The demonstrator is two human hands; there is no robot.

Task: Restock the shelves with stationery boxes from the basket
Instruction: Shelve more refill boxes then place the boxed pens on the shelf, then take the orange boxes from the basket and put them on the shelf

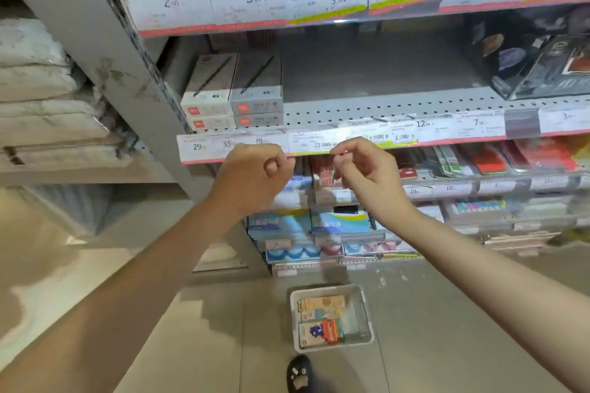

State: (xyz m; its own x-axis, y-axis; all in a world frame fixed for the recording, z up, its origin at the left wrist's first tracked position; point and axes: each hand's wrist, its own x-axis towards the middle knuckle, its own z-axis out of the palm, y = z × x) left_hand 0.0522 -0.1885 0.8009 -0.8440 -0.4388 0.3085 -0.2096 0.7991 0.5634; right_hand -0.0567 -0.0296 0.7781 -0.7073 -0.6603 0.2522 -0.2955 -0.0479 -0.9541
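left hand (255, 175) curled, holds nothing | right hand (364, 169) fingers pinched together, contents unclear | stationery boxes (321, 319) in basket (362, 293) well below both hands (light, stiff card): grip by long sides

Price labels (319, 144) behind both hands: small print blurred, unreadable. Right hand (367, 174) fingertips pinched; whether holding anything, cannot tell. Basket (362, 293) below hands: box print illegible. Shoe (299, 373) cut by bottom edge.

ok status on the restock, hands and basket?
Left hand curled, holding nothing. Right hand pinching at the price strip; unclear if anything is held. Basket on the floor, boxes still inside. Middle shelf has open space.
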